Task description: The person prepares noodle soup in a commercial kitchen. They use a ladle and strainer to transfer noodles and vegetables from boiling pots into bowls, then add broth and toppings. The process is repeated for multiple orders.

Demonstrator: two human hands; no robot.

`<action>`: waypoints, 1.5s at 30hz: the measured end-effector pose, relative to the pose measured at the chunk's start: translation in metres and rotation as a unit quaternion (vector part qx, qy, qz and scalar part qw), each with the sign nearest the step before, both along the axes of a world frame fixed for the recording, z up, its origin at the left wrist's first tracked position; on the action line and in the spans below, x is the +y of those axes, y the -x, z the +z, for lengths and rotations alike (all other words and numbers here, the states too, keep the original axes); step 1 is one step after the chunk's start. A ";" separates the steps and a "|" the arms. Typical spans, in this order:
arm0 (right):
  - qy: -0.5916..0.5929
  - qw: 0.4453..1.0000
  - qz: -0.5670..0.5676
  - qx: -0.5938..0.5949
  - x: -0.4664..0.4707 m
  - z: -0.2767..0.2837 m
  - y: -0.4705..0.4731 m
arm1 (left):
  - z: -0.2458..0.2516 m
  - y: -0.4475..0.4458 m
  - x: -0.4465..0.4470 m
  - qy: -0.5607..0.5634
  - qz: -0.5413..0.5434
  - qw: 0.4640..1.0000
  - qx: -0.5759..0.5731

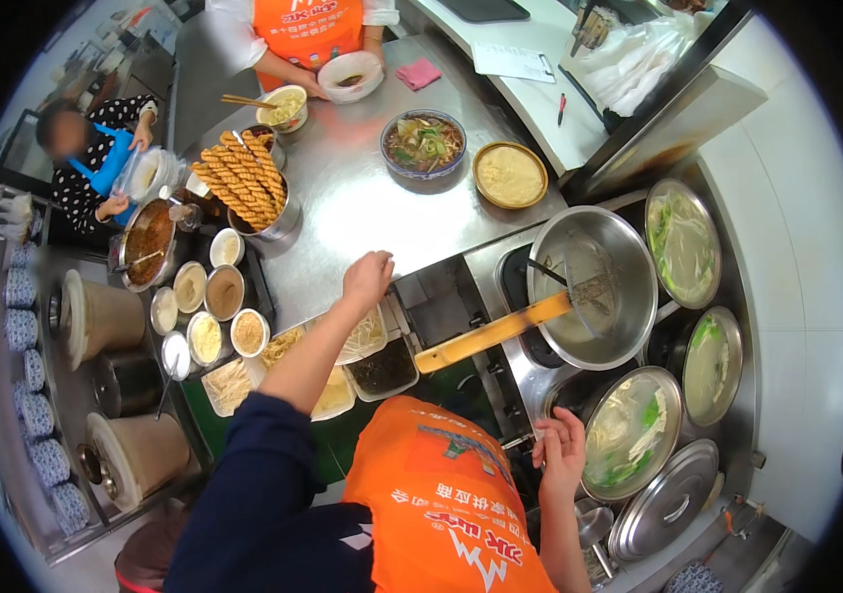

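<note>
My left hand (368, 279) reaches over the near edge of the steel worktop (332, 200), above containers of noodles and shredded food; its fingers are bent and what they hold, if anything, cannot be made out. My right hand (561, 445) is beside a steel pot of broth with greens (632, 434), fingers loosely curled, nothing visible in them. A large steel bowl (632, 319) on the stove holds a wire strainer (593, 289) with a bamboo handle (495, 332). A patterned bowl of soup (423, 145) and a brown bowl of pale yellow food (510, 176) sit farther back.
Twisted fried dough sticks (239, 178) fill a steel container at left, near seasoning tubs (225, 291) and a pot of red sauce (147, 241). A co-worker (310, 37) across the worktop holds a white bowl (350, 76); another person (95, 163) handles plastic bags. More broth pots (682, 244) line the right.
</note>
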State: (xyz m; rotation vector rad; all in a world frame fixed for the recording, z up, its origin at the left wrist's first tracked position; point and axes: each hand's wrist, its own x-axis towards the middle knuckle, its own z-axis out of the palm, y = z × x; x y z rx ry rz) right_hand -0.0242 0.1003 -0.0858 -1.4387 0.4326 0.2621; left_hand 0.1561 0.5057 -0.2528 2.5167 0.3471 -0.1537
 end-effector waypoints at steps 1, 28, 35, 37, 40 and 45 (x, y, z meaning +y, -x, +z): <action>0.014 1.000 -0.013 0.002 -0.001 0.000 0.008 | -0.002 -0.023 0.001 -0.027 -0.014 0.999 0.013; 0.061 0.954 -0.293 0.030 0.026 -0.010 0.141 | 0.010 -0.278 0.026 0.091 -0.028 0.974 -0.205; 0.277 0.882 -0.363 0.113 -0.012 -0.050 0.237 | 0.073 -0.156 -0.063 0.321 -0.196 0.924 -0.077; 0.380 0.816 -0.409 0.150 -0.049 -0.070 0.287 | 0.095 -0.097 -0.103 0.292 -0.257 0.918 -0.073; 0.467 0.725 -0.442 0.246 -0.115 -0.102 0.383 | 0.119 -0.009 -0.164 0.320 -0.299 0.899 -0.015; 0.424 0.637 -0.378 0.521 -0.169 -0.183 0.536 | 0.136 0.121 -0.263 0.278 -0.462 0.832 0.132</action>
